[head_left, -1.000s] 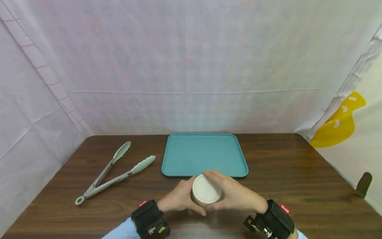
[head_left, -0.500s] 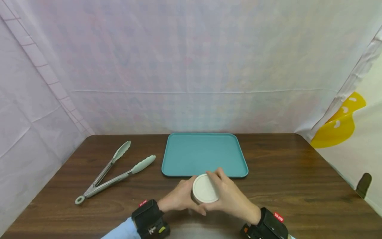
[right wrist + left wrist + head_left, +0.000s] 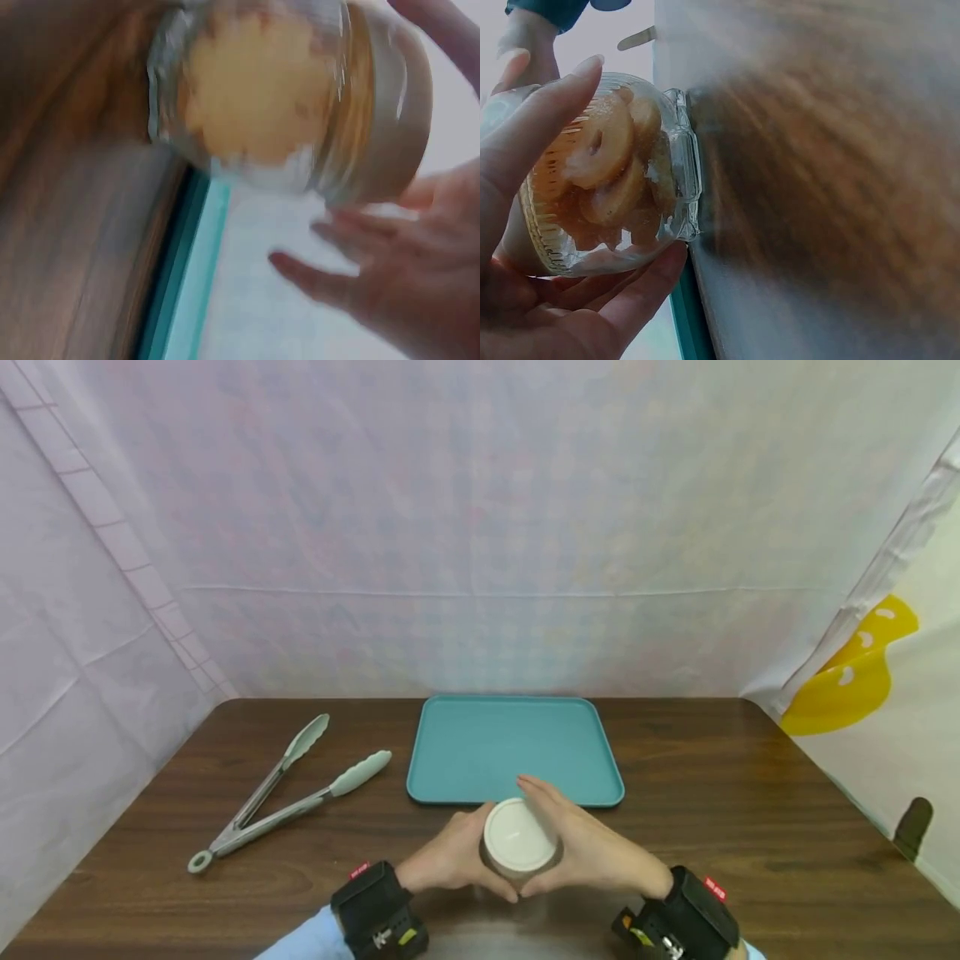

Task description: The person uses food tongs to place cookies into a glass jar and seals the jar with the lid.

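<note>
Meanwhile the right hand [image 3: 592, 852] has swung back round the white lid [image 3: 517, 837], fingers curled on it, apparently mid-twist; the left hand [image 3: 450, 858] grips the glass jar [image 3: 607, 180] on the near surface [image 3: 750, 793], before the teal tray [image 3: 513, 747].

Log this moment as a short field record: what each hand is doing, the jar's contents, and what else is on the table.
left hand: grips the jar's glass body
right hand: fingers curled round the lid
jar: ribbed clear glass, holds ring-shaped biscuits
lid: white, on the jar
tray: teal, behind the jar
tongs: lying left of the tray
table: dark wood
</note>
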### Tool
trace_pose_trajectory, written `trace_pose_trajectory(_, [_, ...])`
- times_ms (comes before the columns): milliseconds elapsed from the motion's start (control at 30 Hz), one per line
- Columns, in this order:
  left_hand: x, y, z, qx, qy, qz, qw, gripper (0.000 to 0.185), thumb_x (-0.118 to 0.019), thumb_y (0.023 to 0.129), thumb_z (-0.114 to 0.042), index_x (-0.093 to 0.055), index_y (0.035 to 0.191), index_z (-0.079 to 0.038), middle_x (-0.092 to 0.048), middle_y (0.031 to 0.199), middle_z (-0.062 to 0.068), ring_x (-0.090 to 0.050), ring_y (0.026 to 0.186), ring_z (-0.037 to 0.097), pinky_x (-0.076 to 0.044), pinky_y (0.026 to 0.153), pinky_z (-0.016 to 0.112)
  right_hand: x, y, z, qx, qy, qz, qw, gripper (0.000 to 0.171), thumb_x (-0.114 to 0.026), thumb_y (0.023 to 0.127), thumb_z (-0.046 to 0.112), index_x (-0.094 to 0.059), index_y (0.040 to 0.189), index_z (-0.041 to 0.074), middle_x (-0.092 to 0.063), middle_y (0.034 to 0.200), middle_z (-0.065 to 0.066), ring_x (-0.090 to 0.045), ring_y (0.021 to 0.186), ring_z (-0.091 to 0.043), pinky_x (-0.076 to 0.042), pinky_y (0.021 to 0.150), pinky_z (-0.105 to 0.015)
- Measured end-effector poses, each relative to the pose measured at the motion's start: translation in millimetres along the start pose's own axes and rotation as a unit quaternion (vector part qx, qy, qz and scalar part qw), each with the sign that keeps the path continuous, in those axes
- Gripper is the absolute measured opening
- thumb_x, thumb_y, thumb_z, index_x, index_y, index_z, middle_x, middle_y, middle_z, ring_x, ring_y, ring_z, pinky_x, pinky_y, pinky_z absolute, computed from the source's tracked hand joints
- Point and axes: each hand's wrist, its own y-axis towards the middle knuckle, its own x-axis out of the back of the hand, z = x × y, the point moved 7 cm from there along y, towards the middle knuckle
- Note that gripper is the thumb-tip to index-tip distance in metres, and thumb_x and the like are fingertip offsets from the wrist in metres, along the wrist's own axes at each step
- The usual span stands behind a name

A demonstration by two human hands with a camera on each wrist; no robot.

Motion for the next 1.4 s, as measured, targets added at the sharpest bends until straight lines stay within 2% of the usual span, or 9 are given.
trace_pose_trajectory(200, [0.5, -0.5, -0.8, -0.001, -0.001, -0.001, 1.0000, 0.092, -0.085, 0.055, -0.029, -0.038, 0.130, -0.006, -0.052, 0.121, 0.007, -0.051, 0.107, 0.017, -0.041, 0.089, 0.027, 2.4, 2.7, -2.9, 0.030, 0.008, 0.039, 0.999, 0.089, -0.074, 0.070, 0.039, -0.026, 0.140, 0.012, -0.035, 0.138, -0.008, -0.040, 0.118, -0.026, -0.043, 0.086, -0.038])
trace_pose_trajectory(400, [0.7, -1.4, -1.1, 0.005, -0.004, 0.001, 1.0000, 0.093, -0.084, 0.055, -0.029, -0.037, 0.132, -0.006, -0.051, 0.122, 0.007, -0.051, 0.108, 0.018, -0.041, 0.090, 0.028, 1.6, 3.8, -5.7, 0.022, -0.003, 0.023, 1.000, 0.084, -0.074, 0.069, 0.040, -0.034, 0.137, 0.011, -0.042, 0.132, -0.007, -0.045, 0.112, -0.025, -0.044, 0.082, -0.036])
trace_pose_trajectory(833, [-0.5, -1.0, 1.0, 0.017, -0.008, 0.008, 0.9998, 0.092, -0.084, 0.056, -0.030, -0.037, 0.131, -0.007, -0.051, 0.121, 0.008, -0.051, 0.107, 0.019, -0.042, 0.088, 0.028, -2.9, -0.3, 1.4, -0.008, -0.042, -0.080, 0.996, 0.085, -0.074, 0.065, 0.046, -0.042, 0.130, 0.003, -0.045, 0.108, 0.000, -0.052, 0.093, -0.017, -0.048, 0.073, -0.029])
trace_pose_trajectory(933, [-0.8, -0.8, 1.5, 0.018, -0.007, 0.008, 0.9998, 0.091, -0.084, 0.056, -0.030, -0.038, 0.130, -0.006, -0.052, 0.120, 0.008, -0.052, 0.106, 0.018, -0.043, 0.088, 0.028, -4.5, -1.7, 5.8, -0.011, -0.074, -0.120, 0.990, 0.083, -0.075, 0.063, 0.048, -0.046, 0.125, 0.002, -0.045, 0.102, 0.000, -0.053, 0.088, -0.015, -0.048, 0.069, -0.029])
trace_pose_trajectory(1033, [-0.6, -0.8, 1.4, 0.018, -0.007, 0.006, 0.9998, 0.090, -0.084, 0.055, -0.030, -0.039, 0.129, -0.006, -0.053, 0.119, 0.008, -0.053, 0.105, 0.018, -0.043, 0.087, 0.028, -5.9, -3.4, 10.4, -0.004, -0.122, -0.161, 0.979, 0.081, -0.075, 0.060, 0.051, -0.049, 0.121, 0.003, -0.045, 0.098, 0.001, -0.053, 0.082, -0.013, -0.048, 0.066, -0.027])
trace_pose_trajectory(1133, [-0.4, -0.8, 1.6, 0.020, -0.008, 0.006, 0.9997, 0.089, -0.085, 0.055, -0.030, -0.040, 0.129, -0.006, -0.053, 0.118, 0.007, -0.053, 0.104, 0.017, -0.043, 0.086, 0.028, -6.6, -4.5, 12.8, 0.005, -0.151, -0.181, 0.972, 0.081, -0.073, 0.060, 0.055, -0.050, 0.118, 0.004, -0.046, 0.096, 0.002, -0.053, 0.080, -0.011, -0.048, 0.064, -0.026])
trace_pose_trajectory(1233, [-0.6, -0.9, 1.6, 0.021, -0.010, 0.007, 0.9997, 0.090, -0.085, 0.055, -0.029, -0.039, 0.129, -0.006, -0.053, 0.119, 0.008, -0.053, 0.105, 0.018, -0.043, 0.087, 0.028, -7.0, -3.5, 10.6, 0.011, -0.133, -0.153, 0.979, 0.084, -0.071, 0.062, 0.056, -0.047, 0.121, 0.002, -0.047, 0.101, -0.001, -0.054, 0.087, -0.017, -0.049, 0.068, -0.029])
trace_pose_trajectory(1333, [-1.0, -0.7, 1.5, 0.019, -0.013, 0.008, 0.9997, 0.091, -0.085, 0.055, -0.029, -0.039, 0.130, -0.006, -0.052, 0.120, 0.008, -0.052, 0.106, 0.019, -0.043, 0.088, 0.029, -7.2, -1.2, 4.1, 0.013, -0.077, -0.087, 0.993, 0.089, -0.071, 0.064, 0.053, -0.038, 0.130, 0.003, -0.046, 0.115, -0.008, -0.052, 0.099, -0.023, -0.048, 0.075, -0.034])
trace_pose_trajectory(1400, [-1.3, -0.7, 1.4, 0.018, -0.016, 0.010, 0.9997, 0.091, -0.085, 0.055, -0.028, -0.038, 0.130, -0.007, -0.052, 0.121, 0.007, -0.052, 0.107, 0.019, -0.042, 0.088, 0.029, -6.6, 0.1, -1.0, 0.012, -0.031, -0.042, 0.999, 0.092, -0.072, 0.066, 0.049, -0.031, 0.136, 0.006, -0.042, 0.125, -0.012, -0.048, 0.107, -0.027, -0.047, 0.079, -0.035])
